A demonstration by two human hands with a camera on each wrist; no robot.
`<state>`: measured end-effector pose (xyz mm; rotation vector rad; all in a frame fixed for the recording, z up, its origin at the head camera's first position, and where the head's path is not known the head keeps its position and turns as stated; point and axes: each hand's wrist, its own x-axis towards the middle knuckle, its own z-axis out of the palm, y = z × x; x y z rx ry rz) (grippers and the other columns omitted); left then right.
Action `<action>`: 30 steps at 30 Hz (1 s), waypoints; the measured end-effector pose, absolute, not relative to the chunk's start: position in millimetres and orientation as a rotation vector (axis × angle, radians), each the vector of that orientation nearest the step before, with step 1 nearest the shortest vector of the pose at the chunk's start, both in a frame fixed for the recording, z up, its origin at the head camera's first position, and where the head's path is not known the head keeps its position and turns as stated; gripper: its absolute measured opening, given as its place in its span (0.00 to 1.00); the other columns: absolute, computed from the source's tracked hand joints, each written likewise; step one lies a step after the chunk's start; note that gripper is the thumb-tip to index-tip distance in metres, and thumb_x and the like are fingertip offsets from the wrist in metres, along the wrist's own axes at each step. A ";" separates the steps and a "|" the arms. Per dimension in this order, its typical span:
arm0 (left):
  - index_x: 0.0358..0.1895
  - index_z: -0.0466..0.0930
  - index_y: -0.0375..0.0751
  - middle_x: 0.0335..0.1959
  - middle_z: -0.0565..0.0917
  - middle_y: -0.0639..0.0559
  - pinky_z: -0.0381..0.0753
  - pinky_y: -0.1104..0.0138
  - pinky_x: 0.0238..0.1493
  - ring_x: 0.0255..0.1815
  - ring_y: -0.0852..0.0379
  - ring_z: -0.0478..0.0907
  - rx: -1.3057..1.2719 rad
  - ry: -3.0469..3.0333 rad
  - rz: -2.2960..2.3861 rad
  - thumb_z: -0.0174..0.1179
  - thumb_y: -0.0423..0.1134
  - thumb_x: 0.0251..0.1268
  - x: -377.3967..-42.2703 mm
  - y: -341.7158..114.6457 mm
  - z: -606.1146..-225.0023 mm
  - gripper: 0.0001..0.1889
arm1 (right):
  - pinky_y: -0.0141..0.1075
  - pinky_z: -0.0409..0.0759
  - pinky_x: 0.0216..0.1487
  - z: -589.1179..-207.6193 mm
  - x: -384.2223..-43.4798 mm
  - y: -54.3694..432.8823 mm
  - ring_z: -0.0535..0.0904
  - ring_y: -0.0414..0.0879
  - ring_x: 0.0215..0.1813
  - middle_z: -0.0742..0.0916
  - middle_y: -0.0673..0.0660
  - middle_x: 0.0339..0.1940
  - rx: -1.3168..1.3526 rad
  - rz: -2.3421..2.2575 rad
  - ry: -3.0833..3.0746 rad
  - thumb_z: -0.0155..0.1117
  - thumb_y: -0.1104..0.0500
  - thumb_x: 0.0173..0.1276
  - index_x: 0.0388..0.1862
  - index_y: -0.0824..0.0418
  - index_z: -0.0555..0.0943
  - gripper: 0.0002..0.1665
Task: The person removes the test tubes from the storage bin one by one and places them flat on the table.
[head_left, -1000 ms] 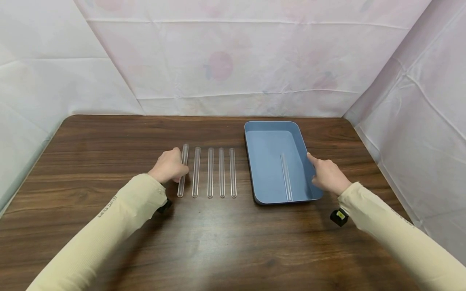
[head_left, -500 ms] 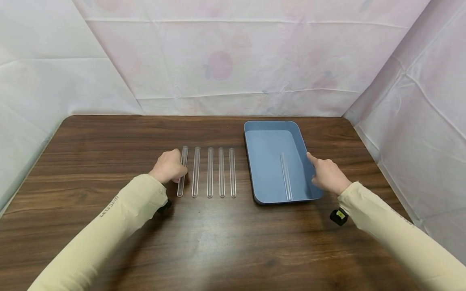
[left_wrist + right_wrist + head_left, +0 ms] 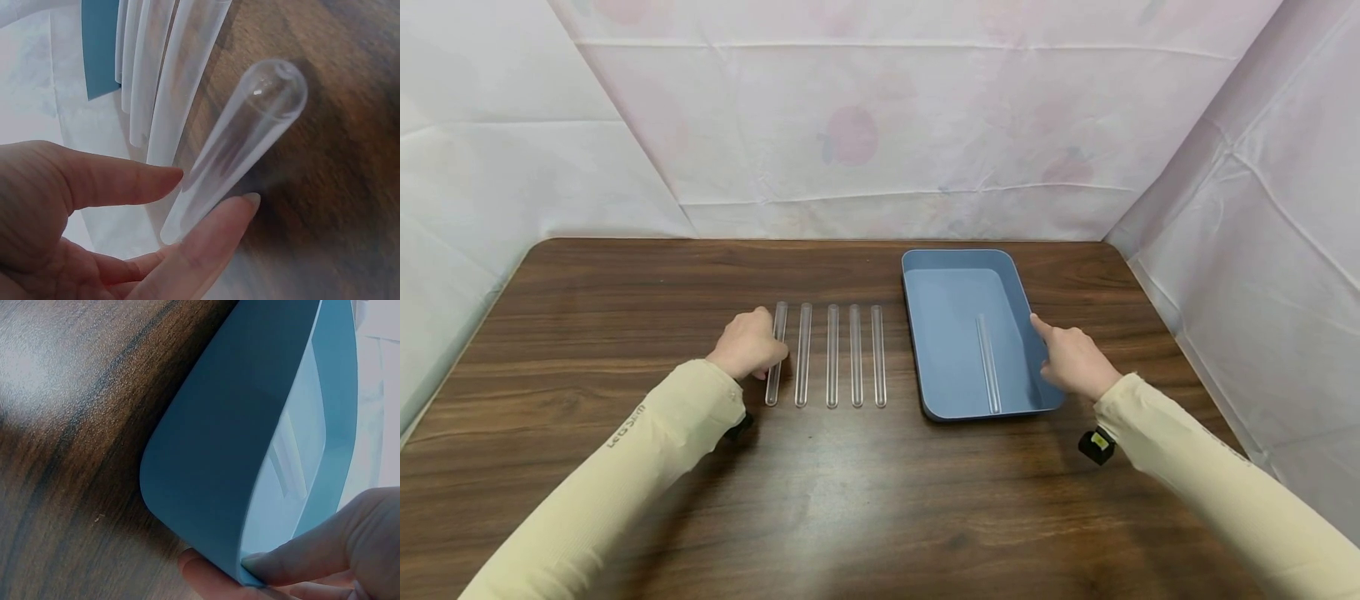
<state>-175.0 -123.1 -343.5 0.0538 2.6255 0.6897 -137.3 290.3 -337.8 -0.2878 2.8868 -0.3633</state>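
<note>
In the head view, my left hand [image 3: 747, 343] is at the leftmost clear test tube [image 3: 777, 354], with thumb on one side and fingers on the other. The left wrist view shows the thumb and a fingertip lightly pinching this tube [image 3: 234, 147], its rounded end toward the camera. Several more clear test tubes [image 3: 832, 354] lie in a row to its right, roughly parallel. My right hand [image 3: 1078, 362] grips the right wall of a blue tray [image 3: 951, 333]; in the right wrist view the thumb is inside the rim [image 3: 250, 506] and fingers outside. One test tube [image 3: 988, 364] lies in the tray.
The dark wood-grain table [image 3: 820, 517] runs up to a pale patterned cloth [image 3: 880, 117] at the back. More cloth [image 3: 1285, 217] hangs on the right side. The tray stands right of the tube row.
The leftmost tube's far end has shifted slightly toward the near side, with the left hand staying around it. The right hand and the tray show no visible movement.
</note>
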 end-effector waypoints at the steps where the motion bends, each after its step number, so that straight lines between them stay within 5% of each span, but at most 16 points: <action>1: 0.62 0.56 0.13 0.24 0.76 0.40 0.79 0.65 0.21 0.17 0.52 0.81 0.054 2.632 0.688 0.50 0.31 0.59 -175.0 -123.3 -343.3 0.30 | 0.31 0.54 0.18 -337.7 -137.2 290.2 0.51 0.39 0.15 0.63 0.48 0.09 -0.284 -0.362 2.887 0.50 0.76 0.49 0.70 0.78 0.57 0.44; 14: 0.55 0.63 0.16 0.30 0.78 0.36 0.76 0.62 0.26 0.16 0.53 0.78 0.121 2.737 0.638 0.52 0.39 0.64 -177.1 -119.7 -326.4 0.26 | 0.32 0.55 0.18 -336.6 -136.6 290.3 0.51 0.39 0.15 0.64 0.48 0.09 -0.277 -0.382 2.879 0.50 0.76 0.50 0.71 0.77 0.57 0.44; 23: 0.45 0.70 0.22 0.37 0.79 0.30 0.77 0.54 0.33 0.32 0.41 0.77 0.183 2.804 0.621 0.52 0.43 0.66 -177.6 -103.8 -319.5 0.21 | 0.31 0.54 0.18 -337.5 -136.5 291.0 0.50 0.39 0.15 0.63 0.48 0.09 -0.289 -0.383 2.877 0.50 0.76 0.50 0.71 0.77 0.57 0.44; 30: 0.42 0.72 0.27 0.33 0.77 0.38 0.74 0.60 0.29 0.29 0.46 0.75 0.232 2.770 0.653 0.52 0.42 0.67 -175.5 -76.2 -309.0 0.17 | 0.31 0.54 0.18 -337.6 -136.7 291.8 0.50 0.39 0.14 0.63 0.48 0.09 -0.295 -0.391 2.880 0.49 0.76 0.50 0.71 0.78 0.56 0.43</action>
